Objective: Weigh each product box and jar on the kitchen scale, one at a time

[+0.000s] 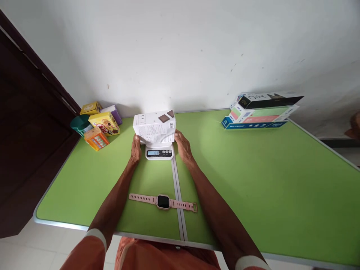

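Observation:
A white printed carton [154, 127] rests on a small white digital kitchen scale [159, 152], whose lit display shows digits. My left hand [136, 150] presses against the carton's left side, and my right hand [183, 145] grips its right side, so the carton sits between them. The carton hides most of the scale's platform. Nearer to me, a smartwatch with a pink strap [163, 201] lies stretched out flat, its dark screen up, across the table seam.
Back left stand a yellow biscuit box [104, 123], an orange box [97, 138], a green container [80, 123], a purple box [114, 112] and another yellow box [90, 108]. Several boxes [258, 112] are stacked back right on the green table [267, 180], against the wall.

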Tool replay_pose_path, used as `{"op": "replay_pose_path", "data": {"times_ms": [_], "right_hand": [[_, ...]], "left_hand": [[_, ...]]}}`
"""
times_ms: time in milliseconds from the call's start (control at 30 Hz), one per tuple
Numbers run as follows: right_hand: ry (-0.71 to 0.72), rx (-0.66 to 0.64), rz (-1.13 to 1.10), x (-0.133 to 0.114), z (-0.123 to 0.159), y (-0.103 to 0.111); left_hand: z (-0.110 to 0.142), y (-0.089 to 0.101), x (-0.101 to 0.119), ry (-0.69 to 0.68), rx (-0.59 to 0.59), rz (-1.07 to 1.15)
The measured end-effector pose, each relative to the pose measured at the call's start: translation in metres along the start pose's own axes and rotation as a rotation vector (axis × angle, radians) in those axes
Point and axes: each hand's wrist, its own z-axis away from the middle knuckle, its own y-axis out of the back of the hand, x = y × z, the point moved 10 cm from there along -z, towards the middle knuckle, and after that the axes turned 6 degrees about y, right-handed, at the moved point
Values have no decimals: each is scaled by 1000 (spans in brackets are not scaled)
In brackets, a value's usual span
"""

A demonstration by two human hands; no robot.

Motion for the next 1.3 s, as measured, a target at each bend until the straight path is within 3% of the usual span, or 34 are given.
{"op": "replay_pose_path", "data": {"times_ms": [100,333,533,1300], "right_hand": [[-18,92,-21,-3,1,7],[-75,-34,-156,14,-2,3],[-77,-63,-211,12,-4,7],[-55,9,-287,15,-3,15]], "left_hand": [[2,0,6,22,7,-18],[5,-3,14,2,-2,-18],[4,-3,11,-4,-11,-34],[10,-8,22,-75,-9,-169]]}}
